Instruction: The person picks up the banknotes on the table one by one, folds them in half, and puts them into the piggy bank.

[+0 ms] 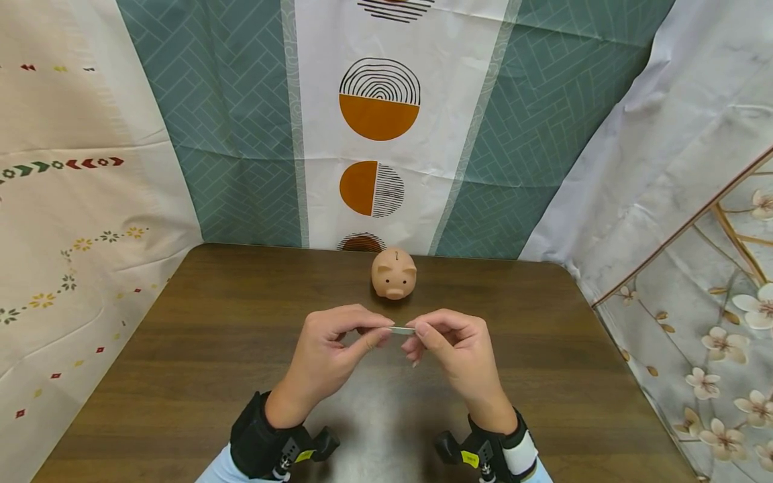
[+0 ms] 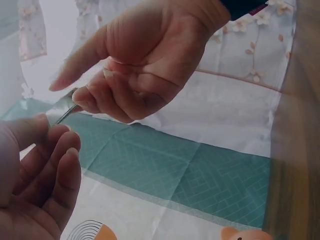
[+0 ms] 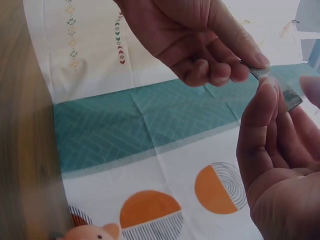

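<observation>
Between both hands, held nearly level over the table, is a thin folded greenish-grey banknote (image 1: 402, 330). My left hand (image 1: 331, 349) pinches its left end between thumb and index finger. At the other end, my right hand (image 1: 464, 352) holds it with bent fingers. In the right wrist view a patterned part of the banknote (image 3: 291, 99) shows beside the right fingers, and the right thumb stands slightly off it. Just beyond the hands sits a peach pig-shaped money box (image 1: 394, 276), with a slot on top, facing me.
The brown wooden table (image 1: 253, 288) reaches back to a teal and white patterned curtain (image 1: 241, 134). Pale printed cloths hang at the left and right sides. Each wrist wears a black strap with a small camera (image 1: 326, 443).
</observation>
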Available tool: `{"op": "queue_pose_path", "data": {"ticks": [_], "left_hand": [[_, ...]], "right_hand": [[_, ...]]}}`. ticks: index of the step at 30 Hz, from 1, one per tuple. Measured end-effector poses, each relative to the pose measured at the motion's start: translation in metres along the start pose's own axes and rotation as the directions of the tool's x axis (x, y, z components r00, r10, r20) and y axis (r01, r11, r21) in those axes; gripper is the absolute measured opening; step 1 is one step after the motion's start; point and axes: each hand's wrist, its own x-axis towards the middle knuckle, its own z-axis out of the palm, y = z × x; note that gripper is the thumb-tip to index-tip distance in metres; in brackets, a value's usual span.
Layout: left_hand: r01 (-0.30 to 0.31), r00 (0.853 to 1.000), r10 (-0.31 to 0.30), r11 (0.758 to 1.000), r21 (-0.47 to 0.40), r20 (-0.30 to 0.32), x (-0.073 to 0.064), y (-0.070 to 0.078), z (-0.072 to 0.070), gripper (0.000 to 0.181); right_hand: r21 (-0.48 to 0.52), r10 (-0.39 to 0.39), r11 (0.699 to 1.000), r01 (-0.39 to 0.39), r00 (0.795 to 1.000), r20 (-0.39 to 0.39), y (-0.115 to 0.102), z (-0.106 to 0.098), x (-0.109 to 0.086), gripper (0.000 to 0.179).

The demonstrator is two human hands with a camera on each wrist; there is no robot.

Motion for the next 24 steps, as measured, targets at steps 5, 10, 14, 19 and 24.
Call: {"op": "queue_pose_path", "data": {"ticks": [5, 10, 14, 19, 24], "left_hand": [[0.027, 0.999, -0.025, 0.993, -0.118, 0.022, -0.0012, -0.0007, 0.0009, 0.020], [0.220, 0.976, -0.217, 0.962, -0.164, 0.037, -0.0034, 0.0033, 0.0019, 0.018], [0.294, 0.956, -0.288, 0.938, -0.184, 0.061, -0.0036, 0.0039, 0.0022, 0.012], [0.255, 0.966, -0.243, 0.949, -0.186, 0.085, -0.0037, 0.0021, 0.0043, 0.012], [0.261, 0.964, -0.250, 0.953, -0.155, 0.087, -0.0035, 0.0016, 0.0044, 0.008]], "right_hand": [[-0.019, 0.025, 0.999, -0.026, 0.999, -0.037, -0.0022, 0.0018, -0.0010, 0.008], [-0.099, -0.037, 0.995, 0.031, 0.997, -0.067, -0.0023, 0.0040, -0.0022, 0.017], [-0.126, -0.083, 0.989, 0.074, 0.994, -0.067, -0.0006, 0.0061, -0.0026, 0.024], [-0.135, -0.082, 0.988, 0.078, 0.996, -0.029, -0.0004, 0.0084, -0.0009, 0.026], [-0.172, -0.112, 0.979, 0.112, 0.994, 0.007, -0.0020, 0.0085, 0.0011, 0.024]]}}
